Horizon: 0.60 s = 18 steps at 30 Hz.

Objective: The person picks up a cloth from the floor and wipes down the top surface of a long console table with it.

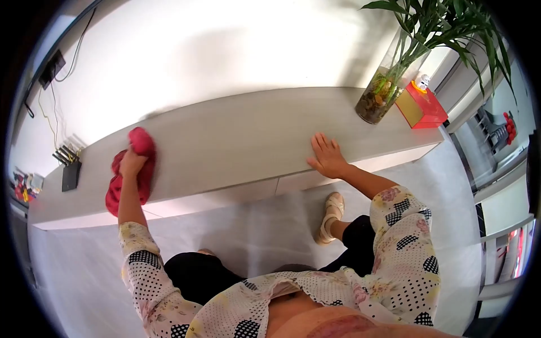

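So the person's leaning over this long, low cabinet (236, 138), arms spread pretty far apart. Left hand (133, 163) has a bunched-up red cloth (146, 180) in its grip, over toward the left end of the cabinet top. Part of the cloth balls up past the fingers on the wall side, and the rest trails down to the front edge. It's a little blurry there, so can't tell exactly how the fingers wrap around it.

Right hand (328, 159) is well apart from the cloth, palm down with the fingers spread wide, resting on the top close to the front edge, right of the middle.

As for the other stuff up there: a black router-looking box (70, 176) with stubby antennas sits left of the cloth, and some small colorful things (25, 186) are at the far left end, too tiny to make out. Over on the right there's a clear glass vase (373, 104) with a leafy green plant (445, 31) in it, tilted in this fisheye view, and just beside it a red and gold box (424, 110) with a little white figurine (422, 82) on top.
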### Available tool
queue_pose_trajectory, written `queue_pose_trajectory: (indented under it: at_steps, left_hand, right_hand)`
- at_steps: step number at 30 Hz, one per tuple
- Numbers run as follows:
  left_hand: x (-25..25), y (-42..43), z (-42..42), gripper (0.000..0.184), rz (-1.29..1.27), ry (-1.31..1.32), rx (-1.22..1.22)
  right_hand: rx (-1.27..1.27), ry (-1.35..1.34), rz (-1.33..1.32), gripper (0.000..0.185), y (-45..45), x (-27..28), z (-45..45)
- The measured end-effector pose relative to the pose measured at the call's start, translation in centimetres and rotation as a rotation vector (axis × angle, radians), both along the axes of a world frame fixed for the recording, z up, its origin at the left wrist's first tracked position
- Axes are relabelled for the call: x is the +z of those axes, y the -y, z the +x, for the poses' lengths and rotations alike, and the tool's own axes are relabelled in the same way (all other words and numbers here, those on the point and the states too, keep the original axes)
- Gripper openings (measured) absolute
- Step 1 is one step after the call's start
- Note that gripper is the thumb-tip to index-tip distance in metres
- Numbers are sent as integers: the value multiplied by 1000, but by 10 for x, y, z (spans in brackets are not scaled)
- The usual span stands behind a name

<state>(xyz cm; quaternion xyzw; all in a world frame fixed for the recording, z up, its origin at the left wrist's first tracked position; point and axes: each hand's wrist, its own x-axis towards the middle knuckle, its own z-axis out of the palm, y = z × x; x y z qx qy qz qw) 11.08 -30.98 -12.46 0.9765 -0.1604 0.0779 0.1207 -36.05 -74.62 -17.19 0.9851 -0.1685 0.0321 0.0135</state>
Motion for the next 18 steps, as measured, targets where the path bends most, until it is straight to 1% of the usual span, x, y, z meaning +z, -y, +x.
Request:
queue_pose_trajectory:
  at_steps: [2,5,6,8,10,11,14,17,18]
  left_hand:
    - [11,41,-8,74,49,-49,-215]
    - [32,122,-48,76,70,-97,-393]
    - [39,143,-64,76,83,-120,-439]
    - [34,181,-84,76,85,-81,-589]
    - [20,214,-102,76,125,-42,-683]
    - [15,232,-122,75,102,-46,-721]
    - [21,248,-173,70,15,33,-797]
    - [13,250,-196,64,-83,97,-904]
    - [7,249,-199,62,-129,87,-972]
  right_hand:
    - [48,2,-45,79,-8,0,-3]
    - [104,-49,-43,71,-23,22,-6]
    - [113,-21,-16,64,-29,33,-5]
    - [138,27,48,52,-38,51,2]
    - [99,161,262,40,-18,45,14]
    - [54,202,390,35,-6,41,17]
    - [-218,463,598,29,7,39,35]
    - [-172,618,568,31,26,37,53]
    - [-192,626,573,31,25,37,54]
